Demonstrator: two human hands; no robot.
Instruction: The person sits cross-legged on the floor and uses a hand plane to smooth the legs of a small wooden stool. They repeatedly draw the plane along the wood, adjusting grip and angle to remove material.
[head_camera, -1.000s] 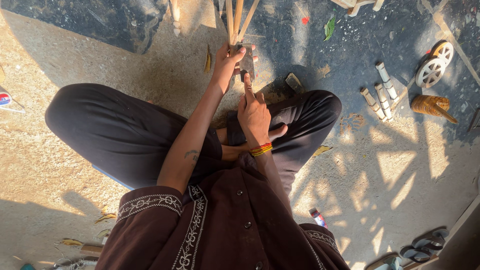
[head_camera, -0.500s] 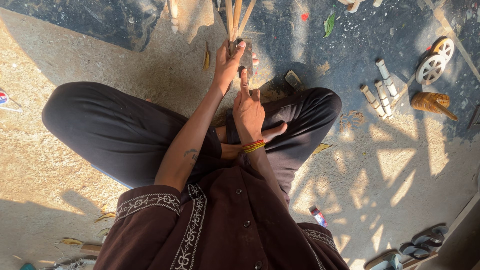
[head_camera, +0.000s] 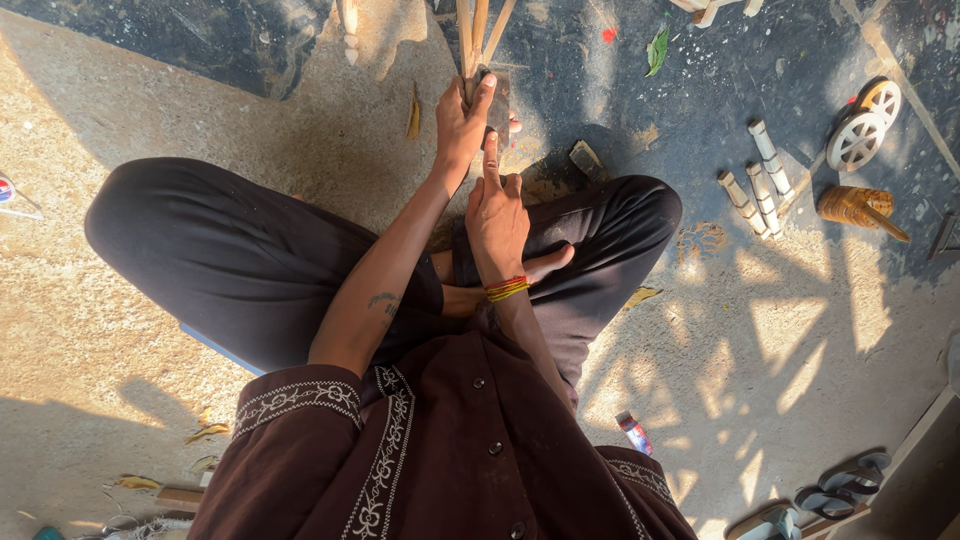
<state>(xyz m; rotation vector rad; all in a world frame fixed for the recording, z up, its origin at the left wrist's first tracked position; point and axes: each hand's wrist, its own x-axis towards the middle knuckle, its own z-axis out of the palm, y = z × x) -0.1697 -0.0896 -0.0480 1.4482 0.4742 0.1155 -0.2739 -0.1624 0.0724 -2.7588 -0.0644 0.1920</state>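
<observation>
Seated cross-legged on the floor (head_camera: 150, 330), a small red-capped tube (head_camera: 634, 433) beside me, my left hand (head_camera: 462, 120) grips upright bamboo sticks (head_camera: 477, 35); my right hand (head_camera: 497, 205) points one finger up at them.

Sunlit concrete floor (head_camera: 800, 330) with short bamboo pieces (head_camera: 757, 180), wheels (head_camera: 864, 125), sandals (head_camera: 835, 492), green leaf (head_camera: 656, 50).

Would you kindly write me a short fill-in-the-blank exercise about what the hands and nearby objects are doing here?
1. The left hand grips a bundle of thin ____ sticks.
2. The right hand wears red and yellow ____ at the wrist.
3. The small wheels lie on the ground to the person's ____ side.

Missing words: wooden; bangles; right
</observation>
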